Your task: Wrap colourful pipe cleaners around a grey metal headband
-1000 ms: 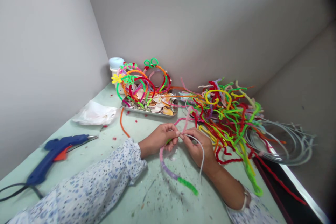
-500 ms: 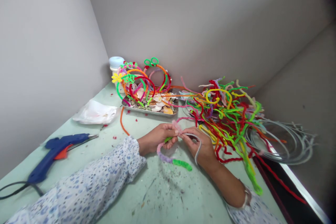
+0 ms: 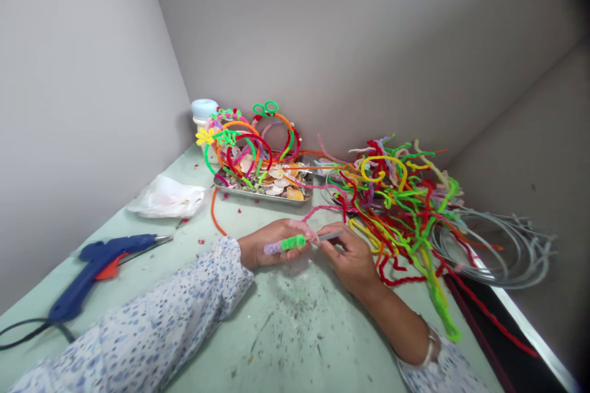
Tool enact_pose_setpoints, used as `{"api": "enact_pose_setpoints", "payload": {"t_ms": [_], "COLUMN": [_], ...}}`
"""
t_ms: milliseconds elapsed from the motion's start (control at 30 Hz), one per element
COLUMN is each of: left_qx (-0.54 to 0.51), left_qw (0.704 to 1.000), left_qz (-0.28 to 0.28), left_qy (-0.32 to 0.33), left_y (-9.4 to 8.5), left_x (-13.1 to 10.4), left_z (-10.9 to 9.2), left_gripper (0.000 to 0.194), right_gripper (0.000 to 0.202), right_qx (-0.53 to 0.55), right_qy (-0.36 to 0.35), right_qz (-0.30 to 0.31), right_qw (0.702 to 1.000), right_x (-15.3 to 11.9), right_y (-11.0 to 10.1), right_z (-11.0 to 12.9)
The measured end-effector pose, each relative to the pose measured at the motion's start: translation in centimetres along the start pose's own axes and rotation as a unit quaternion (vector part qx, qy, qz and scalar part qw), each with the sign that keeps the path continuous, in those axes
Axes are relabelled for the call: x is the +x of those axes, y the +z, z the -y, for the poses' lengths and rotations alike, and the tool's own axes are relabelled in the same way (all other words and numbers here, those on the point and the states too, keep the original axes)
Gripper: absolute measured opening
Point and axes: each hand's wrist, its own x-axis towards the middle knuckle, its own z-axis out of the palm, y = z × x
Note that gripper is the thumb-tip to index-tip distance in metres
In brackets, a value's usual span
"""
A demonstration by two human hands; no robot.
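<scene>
Near the middle of the green table, my left hand [image 3: 271, 244] is closed on a hoop wrapped in pipe cleaner, whose lilac and green wrapped part [image 3: 286, 244] crosses in front of the fingers. A pale pink piece [image 3: 305, 229] shows at the fingertips. Close beside it, my right hand [image 3: 353, 258] pinches the hoop's bare grey band [image 3: 330, 235]. The fingertips of both hands nearly meet. Part of the hoop is hidden by the hands and blurred.
Behind the hands, a metal tray [image 3: 258, 196] holds shells and finished colourful hoops [image 3: 249, 129]. A pile of pipe cleaners [image 3: 401, 196] and clear bands [image 3: 502, 245] lie right. At left are a blue glue gun [image 3: 87, 270], a plastic bag [image 3: 168, 196] and a lidded jar [image 3: 204, 110].
The hoop has turned: its green end, which hung below my hands, now lies raised across my left fingers. The grey band no longer curves down over my right hand.
</scene>
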Motion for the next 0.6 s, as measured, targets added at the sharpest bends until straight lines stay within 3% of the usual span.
{"api": "enact_pose_setpoints", "payload": {"t_ms": [100, 300, 600], "left_qx": [-0.064, -0.077, -0.106], "left_qw": [0.996, 0.994, 0.983], "left_qz": [0.042, 0.055, 0.089], "left_qy": [-0.055, -0.052, -0.124], "left_y": [0.0, -0.6, -1.9], "left_x": [-0.1, 0.0, 0.9], "left_z": [0.0, 0.3, 0.9], "left_gripper": [0.018, 0.019, 0.015], "right_gripper": [0.007, 0.006, 0.008], "right_qx": [0.006, 0.027, 0.037], "right_qy": [0.006, -0.007, -0.005], "right_qz": [0.002, 0.035, 0.043], "right_qw": [1.0, 0.999, 0.998], "right_x": [0.0, 0.0, 0.0], "right_y": [0.0, -0.2, -0.1], "right_z": [0.0, -0.3, -0.1]}}
